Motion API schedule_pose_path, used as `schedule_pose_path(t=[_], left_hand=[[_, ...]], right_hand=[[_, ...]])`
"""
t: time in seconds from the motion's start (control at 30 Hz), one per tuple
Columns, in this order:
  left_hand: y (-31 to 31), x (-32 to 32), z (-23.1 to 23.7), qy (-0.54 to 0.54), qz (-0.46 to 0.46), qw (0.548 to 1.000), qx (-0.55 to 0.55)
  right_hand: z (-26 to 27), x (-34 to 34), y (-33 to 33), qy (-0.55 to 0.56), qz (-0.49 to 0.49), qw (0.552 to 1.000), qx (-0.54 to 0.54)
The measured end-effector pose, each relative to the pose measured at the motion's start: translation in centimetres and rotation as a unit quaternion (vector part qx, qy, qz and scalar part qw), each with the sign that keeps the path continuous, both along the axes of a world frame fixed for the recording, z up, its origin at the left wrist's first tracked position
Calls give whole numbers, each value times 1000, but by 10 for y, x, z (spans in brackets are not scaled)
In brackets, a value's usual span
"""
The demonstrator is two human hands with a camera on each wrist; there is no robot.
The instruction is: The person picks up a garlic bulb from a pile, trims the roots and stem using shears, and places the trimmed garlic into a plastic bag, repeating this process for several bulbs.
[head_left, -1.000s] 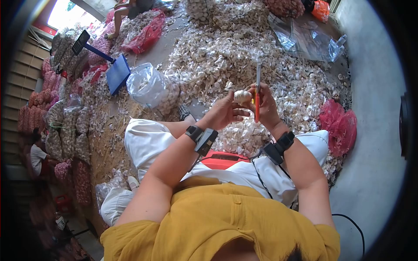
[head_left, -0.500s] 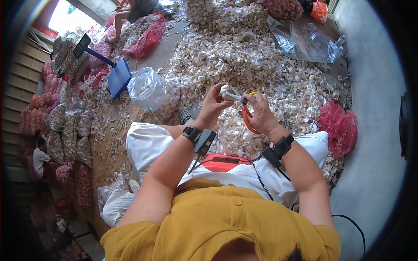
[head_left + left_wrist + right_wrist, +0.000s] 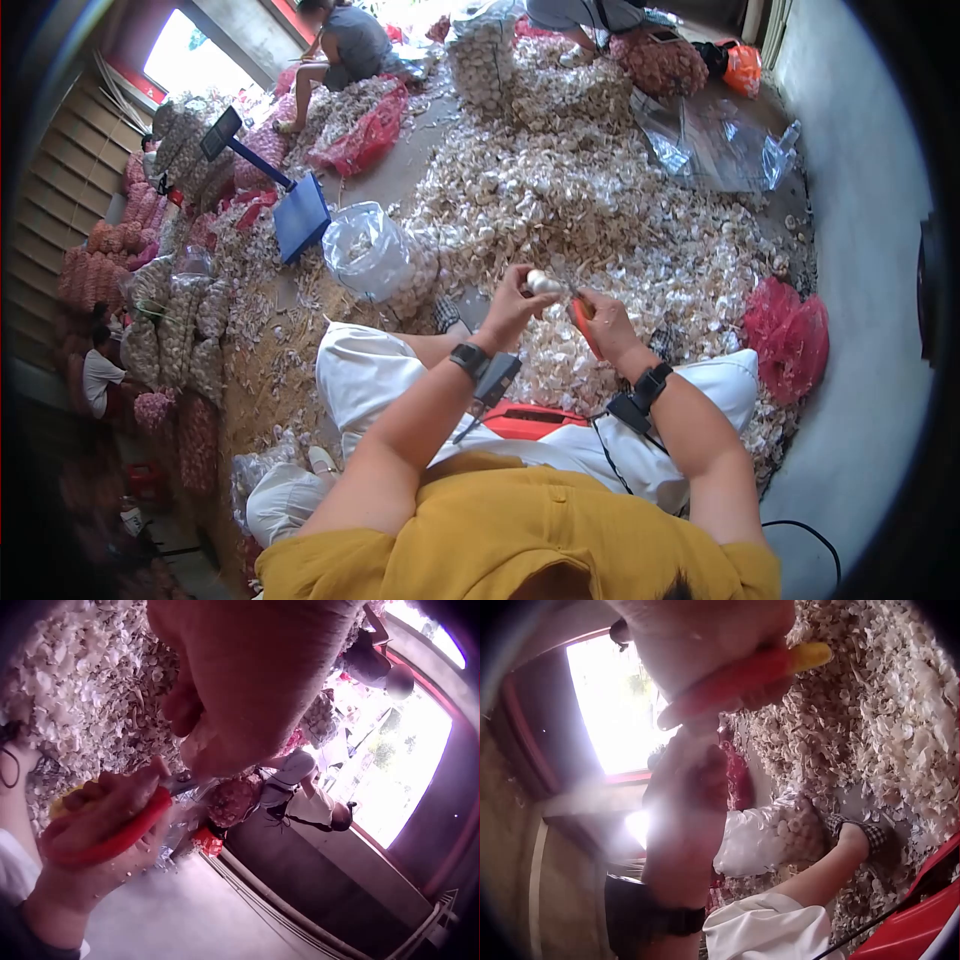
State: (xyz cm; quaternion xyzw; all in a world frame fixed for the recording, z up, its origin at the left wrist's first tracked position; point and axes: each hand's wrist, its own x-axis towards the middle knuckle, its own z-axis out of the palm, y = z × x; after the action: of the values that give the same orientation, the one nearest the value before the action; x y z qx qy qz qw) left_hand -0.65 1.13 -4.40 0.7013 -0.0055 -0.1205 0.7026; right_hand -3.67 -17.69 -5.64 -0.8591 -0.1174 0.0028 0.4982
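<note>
My left hand [image 3: 508, 308] holds a pale garlic bulb [image 3: 542, 283] between thumb and fingers, above the heap of garlic skins. On the other side of the bulb, my right hand [image 3: 610, 328] grips scissors [image 3: 584, 325] with red and yellow handles. Their tip end points toward the bulb, close beside it. In the left wrist view the red handle [image 3: 112, 838] lies across the right hand's fingers, while the left hand hides the bulb. The right wrist view shows the red and yellow handle [image 3: 761, 679] under the right hand.
Garlic skins [image 3: 560, 180] cover the floor ahead. A clear plastic bag [image 3: 365, 250] stands left of centre, near a blue scale [image 3: 300, 220]. A red mesh bag [image 3: 787, 340] lies by the right wall. Under my lap is something red [image 3: 535, 420]. Other people [image 3: 355, 45] sit farther back.
The scissors have gone from upright in the right hand, to open blades at the bulb, to pointing at its side. The left hand now has the bulb alone. The head view has tilted up.
</note>
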Motion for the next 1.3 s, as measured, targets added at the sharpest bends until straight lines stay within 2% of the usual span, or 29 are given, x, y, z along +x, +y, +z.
schedule_pose_path(t=[0.07, 0.1, 0.17, 0.2, 0.3, 0.33, 0.37, 0.43, 0.5, 0.57, 0.6, 0.63, 0.7, 0.77, 0.83, 0.87, 0.93, 1.07, 1.13, 1.27, 1.3], left_hand=[[-9, -7, 9, 20, -16, 1000, -17], [-12, -9, 9, 43, -52, 996, -54], [-18, -11, 1, 96, -79, 985, -121], [-21, -11, -4, 107, -110, 979, -133], [-30, -16, 5, 119, -95, 980, -128], [-33, -17, 6, 111, -82, 983, -120], [-33, -17, 6, 112, -82, 983, -120], [-34, -15, 6, 127, 1, 986, -103], [-34, -12, 7, 116, -4, 988, -101], [-33, -13, 6, 19, -15, 994, 103], [-31, -12, 2, 13, -16, 995, 99], [-32, -13, 6, 50, -6, 997, 56], [-31, -8, -7, 69, 28, 996, -42], [-35, -9, 4, 90, 43, 986, -137], [-39, -16, 23, 102, -27, 992, -63], [-39, -16, 19, 104, -27, 992, -64], [-37, -11, 10, 61, -125, 990, 0], [-43, -11, 8, -18, -79, 996, 31], [-43, -9, 12, -124, -63, 984, 115], [-45, -9, 16, -102, -45, 990, 89], [-45, -8, 16, -95, -51, 991, 85]], right_hand=[[-5, 5, 1, 140, -58, 975, 165], [-7, 8, 0, 136, -56, 975, 164], [-12, 10, -3, 133, -30, 951, 279], [-17, 12, -3, 121, -15, 954, 273], [-1, 8, -4, 154, -4, 936, 316], [-2, 11, -4, 145, 10, 917, 372], [-2, 11, -6, 146, 10, 916, 373], [2, 8, -9, 91, 39, 937, 334], [7, 9, -8, 70, 40, 943, 324], [1, 11, -9, 83, 14, 933, 350], [-4, 13, -8, 95, 16, 907, 409], [7, 9, -11, 162, 1, 893, 420], [13, 10, -7, 126, -46, 895, 426], [10, 14, -4, 106, -78, 893, 431], [8, 16, -8, 82, -107, 890, 436], [8, 16, -10, 102, -83, 902, 411], [7, 15, -10, 124, -58, 913, 386], [8, 13, -8, 96, -43, 899, 425], [8, 14, -8, 60, -31, 904, 421], [15, 10, -8, 67, -34, 903, 424], [13, 9, -8, 50, -34, 918, 392]])
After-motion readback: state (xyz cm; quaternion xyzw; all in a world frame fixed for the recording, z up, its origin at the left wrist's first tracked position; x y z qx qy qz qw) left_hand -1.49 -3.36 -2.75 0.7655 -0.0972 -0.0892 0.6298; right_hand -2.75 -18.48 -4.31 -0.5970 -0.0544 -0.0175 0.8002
